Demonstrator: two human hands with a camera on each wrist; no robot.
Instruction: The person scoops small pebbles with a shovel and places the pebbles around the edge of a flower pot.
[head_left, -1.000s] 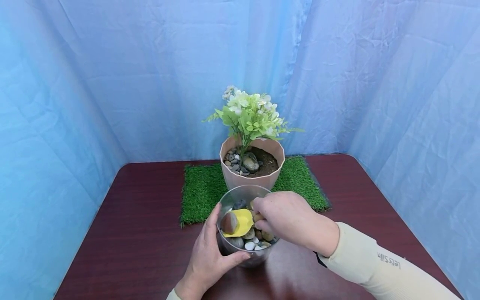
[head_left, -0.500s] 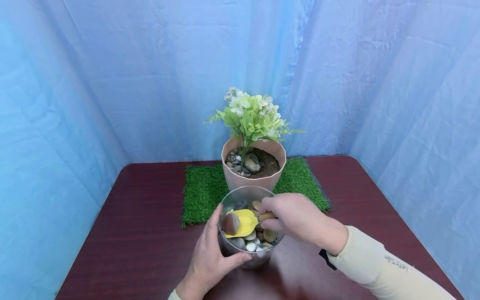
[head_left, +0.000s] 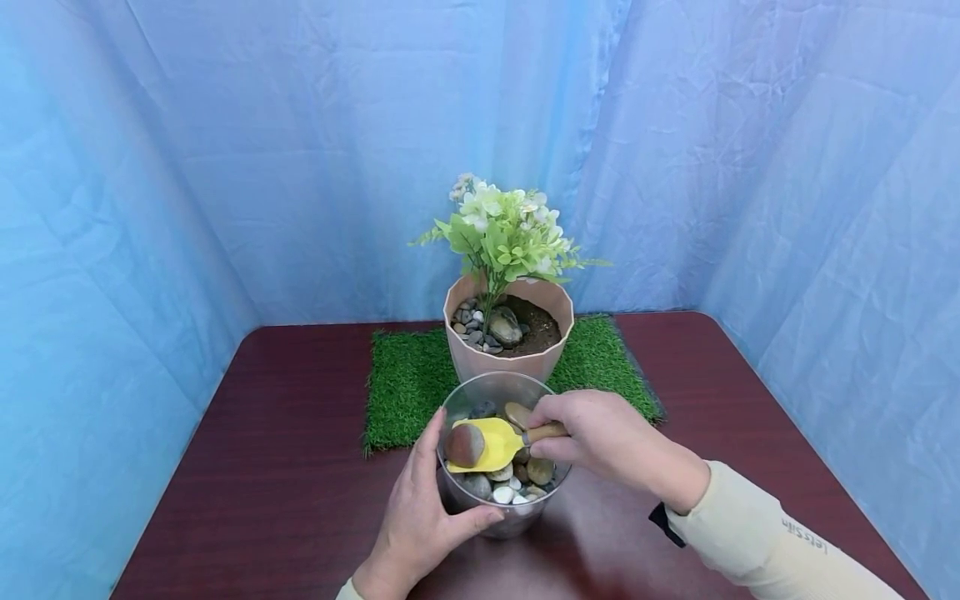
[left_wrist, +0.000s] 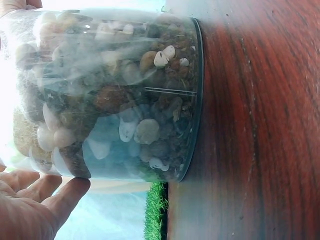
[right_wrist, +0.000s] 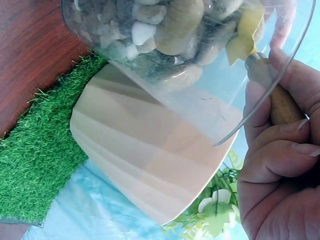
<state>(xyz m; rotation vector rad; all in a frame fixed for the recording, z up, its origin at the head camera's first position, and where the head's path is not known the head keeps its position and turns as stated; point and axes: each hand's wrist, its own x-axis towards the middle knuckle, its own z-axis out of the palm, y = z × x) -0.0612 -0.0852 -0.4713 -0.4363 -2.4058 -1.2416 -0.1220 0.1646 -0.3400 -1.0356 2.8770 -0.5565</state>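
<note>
My right hand [head_left: 611, 437] grips the wooden handle [right_wrist: 282, 102] of a small trowel with a yellow blade [head_left: 498, 446]. A large reddish-grey stone [head_left: 464, 446] lies on the blade, inside the mouth of a clear round container [head_left: 495, 523]. Mixed stones and white pebbles [head_left: 503, 494] fill much of the container, as the left wrist view also shows through its wall [left_wrist: 105, 145]. My left hand [head_left: 420, 508] holds the container from the left, its fingers along the side and its thumb across the front. The trowel's handle end is hidden in my right palm.
Behind the container stands a pinkish pot [head_left: 510, 367] with soil, pebbles, a larger stone [head_left: 505, 327] and a white-flowered plant [head_left: 510, 233]. The pot is on a green grass mat [head_left: 405, 392]. A dark red table [head_left: 285, 467] lies beneath, with blue curtains [head_left: 337, 167] around it.
My right hand has drawn back slightly to the right, so more of the trowel's handle shows. The stone stays on the blade. My left hand keeps its place on the container.
</note>
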